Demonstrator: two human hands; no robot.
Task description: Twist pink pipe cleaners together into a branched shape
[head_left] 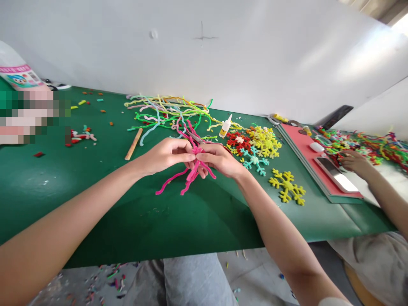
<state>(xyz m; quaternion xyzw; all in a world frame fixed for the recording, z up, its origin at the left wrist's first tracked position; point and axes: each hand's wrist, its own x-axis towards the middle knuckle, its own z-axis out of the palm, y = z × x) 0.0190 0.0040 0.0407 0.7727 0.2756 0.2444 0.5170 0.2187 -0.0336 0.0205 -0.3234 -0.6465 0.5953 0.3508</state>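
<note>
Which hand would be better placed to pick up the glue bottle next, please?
Probably the right hand: the glue bottle is just beyond it, while the left hand is farther off. Both hands are busy with the pink pipe cleaners, so the right would need to let go first.

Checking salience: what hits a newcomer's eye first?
Bright pink fuzzy stems, pinched centrally between left hand and right hand. Right of them, a cluster of fuzzy yellow, red and turquoise snowflakes, plus one yellowish fuzzy snowflake apart, nearer the front edge of the green tabletop. Behind the hands, a multicoloured tangle of fuzzy stems.
</note>
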